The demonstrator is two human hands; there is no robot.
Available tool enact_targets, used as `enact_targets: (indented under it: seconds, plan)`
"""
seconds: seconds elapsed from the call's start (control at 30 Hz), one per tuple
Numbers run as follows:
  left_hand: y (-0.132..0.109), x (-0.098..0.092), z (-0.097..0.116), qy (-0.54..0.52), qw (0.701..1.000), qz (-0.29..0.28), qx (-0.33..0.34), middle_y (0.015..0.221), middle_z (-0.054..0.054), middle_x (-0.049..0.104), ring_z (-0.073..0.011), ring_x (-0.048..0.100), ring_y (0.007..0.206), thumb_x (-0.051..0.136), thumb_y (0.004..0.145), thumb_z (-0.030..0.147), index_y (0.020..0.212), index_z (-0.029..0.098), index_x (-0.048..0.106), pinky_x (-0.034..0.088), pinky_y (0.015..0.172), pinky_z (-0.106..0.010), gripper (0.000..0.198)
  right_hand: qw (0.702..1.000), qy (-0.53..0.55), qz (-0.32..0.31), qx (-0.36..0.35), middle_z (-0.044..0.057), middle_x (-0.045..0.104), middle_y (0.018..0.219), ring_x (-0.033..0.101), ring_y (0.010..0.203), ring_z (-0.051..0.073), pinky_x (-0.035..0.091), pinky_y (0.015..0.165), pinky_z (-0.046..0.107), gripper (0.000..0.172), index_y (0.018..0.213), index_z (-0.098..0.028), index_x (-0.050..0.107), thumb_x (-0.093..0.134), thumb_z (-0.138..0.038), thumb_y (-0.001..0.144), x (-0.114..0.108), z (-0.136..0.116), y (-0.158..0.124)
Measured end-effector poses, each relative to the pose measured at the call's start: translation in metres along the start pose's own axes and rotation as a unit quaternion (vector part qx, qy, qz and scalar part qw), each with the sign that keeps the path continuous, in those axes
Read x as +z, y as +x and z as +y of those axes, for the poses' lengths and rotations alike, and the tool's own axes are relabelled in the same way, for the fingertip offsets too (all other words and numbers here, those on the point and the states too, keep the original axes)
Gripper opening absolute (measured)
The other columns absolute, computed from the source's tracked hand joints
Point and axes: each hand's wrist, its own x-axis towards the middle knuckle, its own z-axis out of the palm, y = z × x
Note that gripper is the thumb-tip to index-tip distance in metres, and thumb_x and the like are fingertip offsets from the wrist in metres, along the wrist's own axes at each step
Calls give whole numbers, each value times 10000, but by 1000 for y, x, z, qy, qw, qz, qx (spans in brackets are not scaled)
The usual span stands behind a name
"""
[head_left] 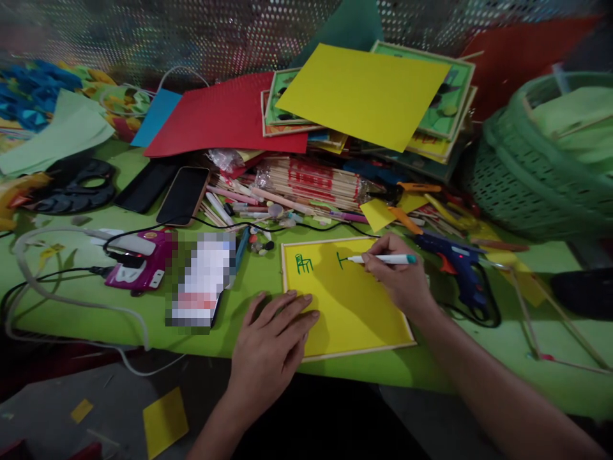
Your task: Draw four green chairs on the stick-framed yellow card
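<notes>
A yellow sheet (354, 313) with a thin wooden stick border lies before me on the green table. Green lines (303, 263) like a small chair are drawn at its upper left, with a few more strokes near its top middle. My right hand (400, 275) grips a white marker (383, 259) with a green end, its tip at those strokes. My left hand (278, 338) rests flat with fingers spread over the sheet's lower left edge, holding nothing.
A blue glue gun (462, 268) lies to the right, below a green basket (541, 160). Left are a lit phone (201, 281) and a purple power strip (143, 259) with cables. Behind are bundled sticks (306, 182), a dark phone (184, 195) and a loose yellow sheet (364, 92).
</notes>
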Motion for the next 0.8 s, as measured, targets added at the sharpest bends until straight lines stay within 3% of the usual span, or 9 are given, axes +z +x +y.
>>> enact_targets:
  seconds: [0.8]
  plan:
    - [0, 0, -1, 1, 1000, -5, 2, 1339, 33, 697, -229, 609, 1272, 574, 950, 152, 1236, 336, 689, 360, 1126, -511, 359, 1000, -2, -17, 17, -45, 528, 603, 416, 522, 114, 318, 496, 261, 184, 721, -238, 513, 672, -319, 767, -2, 2, 2]
